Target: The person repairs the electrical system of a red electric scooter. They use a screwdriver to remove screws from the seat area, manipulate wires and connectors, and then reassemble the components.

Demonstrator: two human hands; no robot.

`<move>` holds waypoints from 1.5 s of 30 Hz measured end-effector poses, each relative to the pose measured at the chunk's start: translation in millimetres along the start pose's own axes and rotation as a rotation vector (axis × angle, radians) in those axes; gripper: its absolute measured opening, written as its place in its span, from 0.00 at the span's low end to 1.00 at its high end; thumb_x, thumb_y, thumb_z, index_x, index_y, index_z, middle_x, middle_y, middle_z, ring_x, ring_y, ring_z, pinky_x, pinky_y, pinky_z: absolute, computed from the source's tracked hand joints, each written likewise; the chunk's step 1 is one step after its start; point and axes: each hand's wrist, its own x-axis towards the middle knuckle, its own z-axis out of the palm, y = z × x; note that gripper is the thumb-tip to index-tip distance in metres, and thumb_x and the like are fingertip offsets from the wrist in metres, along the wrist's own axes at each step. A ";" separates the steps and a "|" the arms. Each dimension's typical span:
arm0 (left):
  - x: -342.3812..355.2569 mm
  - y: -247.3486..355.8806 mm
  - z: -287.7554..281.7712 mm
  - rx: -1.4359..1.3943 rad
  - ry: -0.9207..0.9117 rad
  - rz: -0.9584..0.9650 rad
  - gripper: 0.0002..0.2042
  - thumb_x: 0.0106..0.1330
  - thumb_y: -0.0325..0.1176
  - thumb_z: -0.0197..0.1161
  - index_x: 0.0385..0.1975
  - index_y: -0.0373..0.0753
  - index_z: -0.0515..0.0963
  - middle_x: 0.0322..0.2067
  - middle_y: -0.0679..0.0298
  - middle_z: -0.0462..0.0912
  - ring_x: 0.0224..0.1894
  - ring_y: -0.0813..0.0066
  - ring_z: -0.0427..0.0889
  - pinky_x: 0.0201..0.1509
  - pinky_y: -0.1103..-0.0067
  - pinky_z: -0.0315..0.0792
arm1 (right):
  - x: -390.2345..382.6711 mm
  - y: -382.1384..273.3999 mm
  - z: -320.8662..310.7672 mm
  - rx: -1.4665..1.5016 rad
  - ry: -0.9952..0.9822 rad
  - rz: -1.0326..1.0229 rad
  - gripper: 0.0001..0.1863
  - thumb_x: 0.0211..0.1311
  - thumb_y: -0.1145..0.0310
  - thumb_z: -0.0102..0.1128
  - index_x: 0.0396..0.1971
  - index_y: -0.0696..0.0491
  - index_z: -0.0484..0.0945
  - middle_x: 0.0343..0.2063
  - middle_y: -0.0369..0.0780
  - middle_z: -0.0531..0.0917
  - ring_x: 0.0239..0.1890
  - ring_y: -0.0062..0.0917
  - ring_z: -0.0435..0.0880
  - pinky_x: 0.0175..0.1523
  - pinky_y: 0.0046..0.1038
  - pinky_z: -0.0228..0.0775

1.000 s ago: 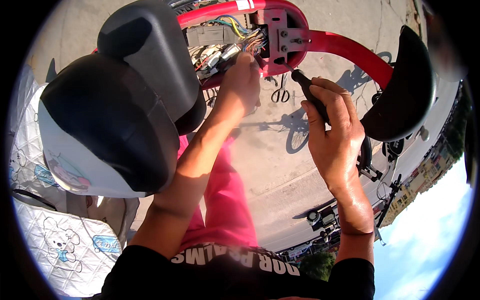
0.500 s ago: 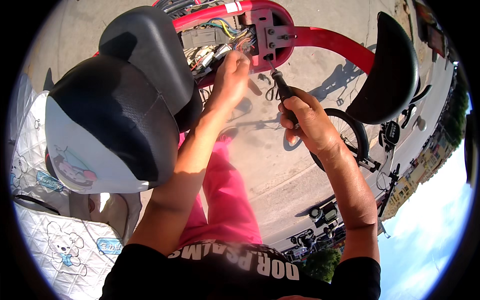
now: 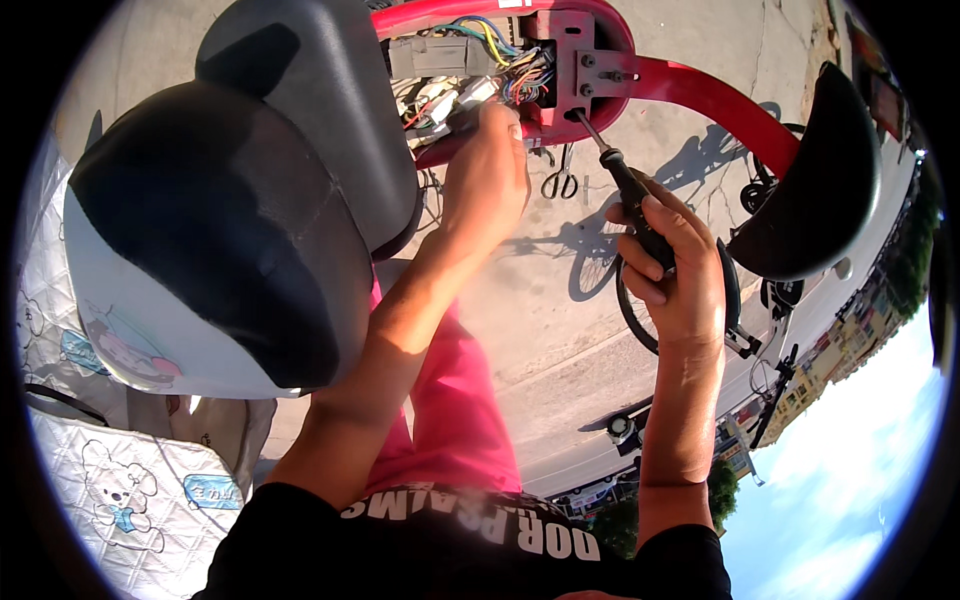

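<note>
Nearest to the camera is the person's black shirt with pale lettering, and under it the pink trousers (image 3: 450,400). On the left side a big black and grey seat (image 3: 230,210) with white shell fills much of the view, and a quilted white cover (image 3: 110,490) with cartoon print lies at the lower left.

Both forearms go up from the lower edge. The right hand (image 3: 675,265) is closed as a fist round the black handle of a screwdriver (image 3: 618,180); thumb and fingers wrap it fully. The metal shaft points up-left, and the tip is at the red bracket (image 3: 580,60) of the red frame (image 3: 700,95), just beside two bolts. I cannot tell if the tip sits in a screw head.

The left hand (image 3: 488,180) is further up, fingers curled and pressed into the open compartment, at the wire bundle (image 3: 500,70) w/ yellow, green, blue and red wires and white connectors. What exactly the fingertips pinch is hidden by the hand itself, so the grip cannot be told.

Beyond the hands, scissors (image 3: 560,180) lie on the concrete ground between left hand and screwdriver shaft. A dark curved seat panel (image 3: 815,180) hangs at the right. Shadows of bicycle wheels fall on the ground, and far away a street w/ buildings and sky shows at the lower right rim.
</note>
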 end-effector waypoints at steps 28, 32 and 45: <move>-32.0 -40.2 30.2 -1.448 0.072 -0.624 0.16 0.72 0.37 0.55 0.54 0.36 0.69 0.54 0.60 0.74 0.59 0.68 0.73 0.67 0.63 0.65 | -39.3 80.0 -14.5 -0.632 0.123 0.025 0.28 0.65 0.63 0.57 0.60 0.63 0.65 0.24 0.34 0.73 0.16 0.11 0.67 0.21 0.16 0.59; -28.2 -42.7 39.4 -1.628 0.191 -0.687 0.10 0.70 0.31 0.57 0.48 0.36 0.71 0.49 0.63 0.76 0.56 0.70 0.75 0.67 0.62 0.66 | -38.1 83.8 -11.1 -0.673 0.165 0.024 0.29 0.64 0.64 0.55 0.62 0.61 0.63 0.24 0.32 0.73 0.18 0.11 0.66 0.24 0.15 0.60; -28.2 -61.4 45.7 -1.701 0.174 -0.573 0.12 0.68 0.28 0.58 0.50 0.42 0.72 0.53 0.69 0.76 0.58 0.74 0.73 0.69 0.66 0.63 | -5.3 126.1 3.3 -0.532 0.130 -0.082 0.34 0.66 0.57 0.56 0.66 0.60 0.58 0.25 0.31 0.71 0.19 0.10 0.65 0.22 0.14 0.58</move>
